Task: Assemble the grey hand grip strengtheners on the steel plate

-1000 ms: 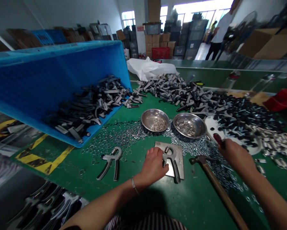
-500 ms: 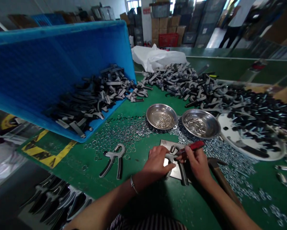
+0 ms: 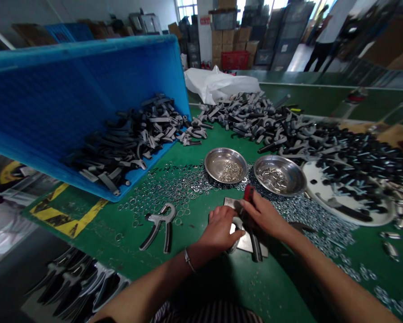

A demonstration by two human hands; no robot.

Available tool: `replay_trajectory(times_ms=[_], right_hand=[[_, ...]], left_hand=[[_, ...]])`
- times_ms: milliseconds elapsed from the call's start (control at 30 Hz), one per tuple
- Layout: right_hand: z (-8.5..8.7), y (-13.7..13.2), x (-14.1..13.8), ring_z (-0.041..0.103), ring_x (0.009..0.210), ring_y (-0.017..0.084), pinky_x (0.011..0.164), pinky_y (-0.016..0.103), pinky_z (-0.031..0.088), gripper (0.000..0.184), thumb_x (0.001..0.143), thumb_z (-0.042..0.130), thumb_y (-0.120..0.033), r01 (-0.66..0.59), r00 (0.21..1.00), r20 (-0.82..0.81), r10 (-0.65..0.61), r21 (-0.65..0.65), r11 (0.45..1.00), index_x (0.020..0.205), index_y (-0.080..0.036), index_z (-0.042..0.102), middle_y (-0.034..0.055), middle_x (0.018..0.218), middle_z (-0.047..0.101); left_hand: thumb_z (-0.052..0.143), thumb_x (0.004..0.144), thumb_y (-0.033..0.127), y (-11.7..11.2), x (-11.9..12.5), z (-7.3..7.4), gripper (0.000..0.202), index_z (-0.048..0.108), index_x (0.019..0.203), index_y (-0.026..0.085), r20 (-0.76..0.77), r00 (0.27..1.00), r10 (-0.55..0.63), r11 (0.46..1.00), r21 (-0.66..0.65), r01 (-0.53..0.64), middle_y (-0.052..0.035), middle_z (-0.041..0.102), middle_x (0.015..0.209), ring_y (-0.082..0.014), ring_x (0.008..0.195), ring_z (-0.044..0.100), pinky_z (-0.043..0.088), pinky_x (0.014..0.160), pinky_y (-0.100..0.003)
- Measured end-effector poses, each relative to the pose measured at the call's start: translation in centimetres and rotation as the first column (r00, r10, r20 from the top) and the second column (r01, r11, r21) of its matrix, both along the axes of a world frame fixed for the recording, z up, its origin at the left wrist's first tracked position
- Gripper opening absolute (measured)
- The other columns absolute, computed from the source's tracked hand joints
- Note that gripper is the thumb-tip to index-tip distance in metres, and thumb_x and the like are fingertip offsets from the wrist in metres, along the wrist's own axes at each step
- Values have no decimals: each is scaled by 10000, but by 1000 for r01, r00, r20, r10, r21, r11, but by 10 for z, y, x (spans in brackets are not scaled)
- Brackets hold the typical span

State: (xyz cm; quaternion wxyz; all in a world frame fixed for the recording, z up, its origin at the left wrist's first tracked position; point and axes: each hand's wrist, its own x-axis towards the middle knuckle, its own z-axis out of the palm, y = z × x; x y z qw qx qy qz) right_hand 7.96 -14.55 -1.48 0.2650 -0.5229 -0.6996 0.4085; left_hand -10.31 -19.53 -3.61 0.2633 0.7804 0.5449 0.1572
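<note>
Our left hand (image 3: 219,228) grips a grey-and-black forked handle (image 3: 256,246), likely bracing it; our right hand (image 3: 267,216) clasps a red-handled tool (image 3: 249,193).

Two steel bowls (image 3: 217,160), one white plate (image 3: 309,172), one red-handled tool (image 3: 249,192), one metal slab (image 3: 245,242) (rings (image 3: 191,183) past counting)

We see that the left hand (image 3: 220,228) and the right hand (image 3: 268,216) are bare, like the left forearm (image 3: 156,280) and right forearm (image 3: 336,270). A thin, silvery bracelet (image 3: 187,256) circles the left forearm near the hand. Below, we make out dark cloth (image 3: 218,312) with narrow, pale stripes. We cannot identify a dark patch (image 3: 104,320) by the left forearm's lower end.
</note>
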Motion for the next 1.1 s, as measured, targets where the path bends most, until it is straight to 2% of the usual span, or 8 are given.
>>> replay_trajectory(times_ms=[67, 167, 333, 467, 600, 733, 900, 1100], right_hand=[[4, 12, 6, 530, 420, 162, 454, 286, 431, 380, 946, 388, -594, -59, 993, -114, 42, -153, 987, 861, -234, 480, 6, 611, 626], [0, 18, 21, 519, 394, 150, 460, 285, 444, 455, 981, 214, -604, -55, 992, -126, 30, -201, 978, 887, -232, 460, 4, 612, 635], [-7, 14, 59, 635, 615, 243, 615, 348, 465, 313, 868, 548, -516, 69, 912, 408, -36, -65, 996, 824, -207, 565, 83, 699, 683], [16, 24, 79, 648, 726, 284, 635, 358, 439, 272, 863, 601, -450, 13, 797, 598, -79, 112, 994, 869, -183, 650, 128, 820, 703], [41, 63, 47, 608, 939, 255, 785, 342, 440, 245, 964, 499, -308, -297, 693, 720, -37, 332, 895, 983, -187, 712, 107, 1004, 703], [33, 115, -15, 568, 1028, 296, 866, 388, 422, 177, 913, 606, -254, -389, 624, 782, -4, 315, 866, 863, -147, 738, 142, 939, 713], [3, 146, -44, 592, 1108, 259, 956, 471, 455, 214, 911, 661, -341, -385, 579, 815, 20, 251, 888, 1008, -151, 684, 88, 1115, 678], [-9, 144, -41, 589, 1132, 279, 979, 472, 427, 174, 938, 604, -259, -265, 700, 714, -4, 264, 927, 1032, -128, 670, 125, 1109, 694]], left_hand=[[683, 849, 400, 1, 0, 2, 393, 546, 1162, 205, 7, 1000, -10, 1000, -9, 10, -76, 555, 1202, -280, 1109, 472, 375, 930, -397], [691, 841, 390, 2, 1, 1, 392, 558, 1163, 211, 24, 999, -24, 1000, -10, 25, -70, 560, 1207, -279, 1128, 471, 376, 945, -397], [713, 820, 418, -3, -1, 4, 435, 572, 1168, 199, 2, 1000, -15, 1000, -7, 15, -83, 580, 1212, -288, 1137, 489, 391, 967, -418], [699, 843, 472, 29, -17, 29, 515, 568, 1261, 201, -15, 991, -130, 991, 38, 130, -91, 617, 1228, -280, 1132, 539, 417, 981, -416], [522, 980, 269, 111, -26, 56, 243, 638, 1176, 181, -217, 975, -54, 977, 191, 97, -100, 656, 1185, -257, 1170, 554, 384, 1052, -423], [592, 950, 265, 178, -17, 48, 202, 668, 1074, 124, -398, 916, -55, 995, 52, 83, -120, 662, 1120, -258, 1072, 618, 485, 972, -442], [548, 986, 359, 197, -15, 19, 304, 608, 1191, 143, -394, 918, -46, 998, 12, 55, -81, 618, 1195, -219, 1042, 628, 546, 895, -418], [555, 934, 134, 205, -22, 13, 166, 677, 1037, 88, -231, 973, 25, 996, 86, -6, -169, 695, 1082, -251, 1048, 648, 480, 969, -398]])
